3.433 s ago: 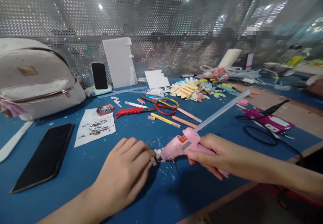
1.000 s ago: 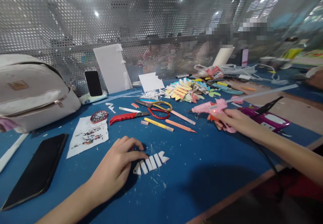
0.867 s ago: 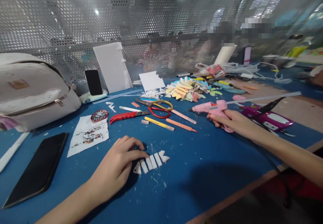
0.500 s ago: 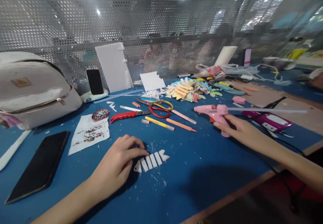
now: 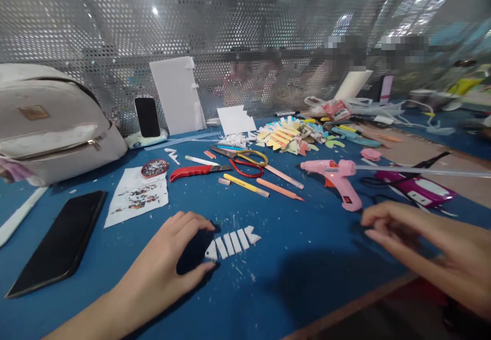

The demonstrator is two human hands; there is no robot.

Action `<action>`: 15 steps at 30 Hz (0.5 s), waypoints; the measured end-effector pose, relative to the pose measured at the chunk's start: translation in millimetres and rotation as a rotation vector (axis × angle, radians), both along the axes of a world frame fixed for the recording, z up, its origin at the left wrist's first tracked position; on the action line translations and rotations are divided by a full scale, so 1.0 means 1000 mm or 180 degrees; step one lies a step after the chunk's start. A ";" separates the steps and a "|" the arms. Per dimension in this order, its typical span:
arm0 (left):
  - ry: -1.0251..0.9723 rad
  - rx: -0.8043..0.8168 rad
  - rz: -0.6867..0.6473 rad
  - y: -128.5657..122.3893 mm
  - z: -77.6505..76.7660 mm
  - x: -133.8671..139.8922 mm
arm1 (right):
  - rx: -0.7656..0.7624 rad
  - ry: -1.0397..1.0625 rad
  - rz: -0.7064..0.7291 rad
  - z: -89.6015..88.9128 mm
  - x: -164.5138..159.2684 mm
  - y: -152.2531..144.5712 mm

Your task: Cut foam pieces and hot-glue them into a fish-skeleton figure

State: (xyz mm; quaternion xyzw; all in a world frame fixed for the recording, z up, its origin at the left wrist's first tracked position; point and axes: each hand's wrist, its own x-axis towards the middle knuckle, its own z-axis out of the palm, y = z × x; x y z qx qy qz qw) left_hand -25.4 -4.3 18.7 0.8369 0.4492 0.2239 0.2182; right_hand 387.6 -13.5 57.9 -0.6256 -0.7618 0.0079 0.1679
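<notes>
White cut pieces laid out as a fish [image 5: 232, 243] lie on the blue table, with a pointed head at the left and a notched tail at the right. My left hand [image 5: 174, 253] rests beside the head end, thumb and fingers apart around it, holding nothing. At the right, my right hand [image 5: 414, 245] hovers near the table edge, slightly blurred, its fingers parted and nothing in them. Just beyond its fingertips a pink hot glue gun [image 5: 337, 179] lies on its side, a long clear glue stick [image 5: 418, 170] sticking out of its back.
Red-handled cutter [image 5: 195, 172], scissors [image 5: 249, 163] and markers [image 5: 245, 185] lie mid-table. Behind them sits a heap of coloured cut pieces [image 5: 287, 136]. A tablet [image 5: 57, 243], beaded paper [image 5: 138, 197] and backpack [image 5: 53, 125] occupy the left. A purple power strip [image 5: 418, 186] is at right.
My right hand has let go of the glue gun and drawn back toward the near right. My left thumb and fingers have spread apart off the fish pieces. The view has shifted slightly.
</notes>
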 end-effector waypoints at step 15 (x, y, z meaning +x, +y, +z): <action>-0.0002 -0.0231 0.0199 0.009 -0.014 0.004 | -0.0833 0.0945 0.3021 -0.040 -0.173 0.082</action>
